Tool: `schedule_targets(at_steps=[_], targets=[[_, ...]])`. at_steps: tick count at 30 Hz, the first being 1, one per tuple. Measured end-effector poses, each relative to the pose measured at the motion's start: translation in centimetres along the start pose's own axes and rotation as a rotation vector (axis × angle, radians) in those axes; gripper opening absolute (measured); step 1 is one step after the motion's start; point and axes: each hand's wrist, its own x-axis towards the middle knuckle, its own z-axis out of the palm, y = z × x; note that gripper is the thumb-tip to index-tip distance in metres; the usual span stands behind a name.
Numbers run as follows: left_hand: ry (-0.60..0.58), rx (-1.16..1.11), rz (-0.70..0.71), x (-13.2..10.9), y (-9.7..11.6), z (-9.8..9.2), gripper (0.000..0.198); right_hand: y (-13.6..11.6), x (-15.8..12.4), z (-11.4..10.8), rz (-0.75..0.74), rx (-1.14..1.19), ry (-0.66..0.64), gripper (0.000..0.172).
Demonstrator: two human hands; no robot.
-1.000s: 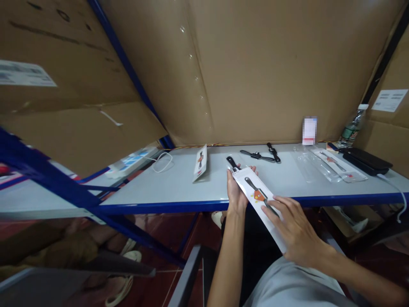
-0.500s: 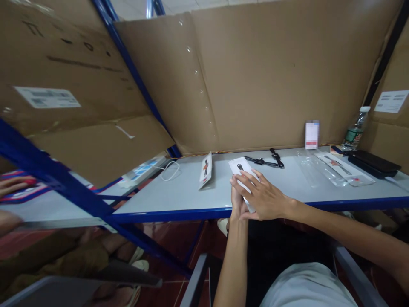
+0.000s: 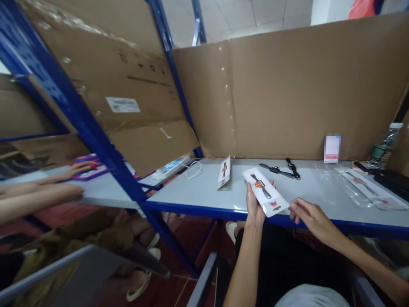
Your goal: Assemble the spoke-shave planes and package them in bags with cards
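Observation:
My left hand (image 3: 254,208) holds a white printed backing card (image 3: 262,190) from below, tilted over the table's front edge. The card pictures a black two-handled spokeshave and has a hang slot at its near end. Close to the card's right corner is my right hand (image 3: 306,215), its fingers curled together; I cannot tell if the fingertips touch the card. Beyond the card lie two black spokeshaves, one angled (image 3: 276,170) and one straighter (image 3: 292,168). To the left, a second printed card (image 3: 224,172) stands folded on the table.
Clear plastic packaging (image 3: 354,183) with a card lies at right. Behind it are a phone (image 3: 332,148), a water bottle (image 3: 383,149) and a black case (image 3: 393,183). A white cable (image 3: 193,169) lies left. Beyond the blue post (image 3: 105,145), another person's arm (image 3: 41,192) rests on a neighbouring table.
My right hand has lifted off the card and moved right, uncovering its printed face. My left hand still holds the card. The view has swung left.

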Motion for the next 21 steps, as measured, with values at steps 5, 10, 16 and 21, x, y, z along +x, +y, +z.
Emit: schedule_targets(at_steps=[5, 10, 16, 21], targets=[[-0.030, 0.019, -0.057, -0.3, 0.2, 0.3, 0.062, -1.3, 1.9, 0.9, 0.372, 0.393, -0.329, 0.057], [-0.083, -0.028, 0.022, -0.3, 0.1, 0.5, 0.063, -3.4, 5.2, 1.2, 0.419, 0.676, -0.356, 0.037], [-0.169, -0.065, 0.121, -0.7, -0.1, 0.9, 0.055, -4.5, 11.8, 1.6, 0.485, 0.601, -0.390, 0.020], [-0.127, -0.111, 0.181, -1.1, 0.0, 0.9, 0.055, -4.1, 17.5, 5.0, 0.578, 0.330, -0.537, 0.023]])
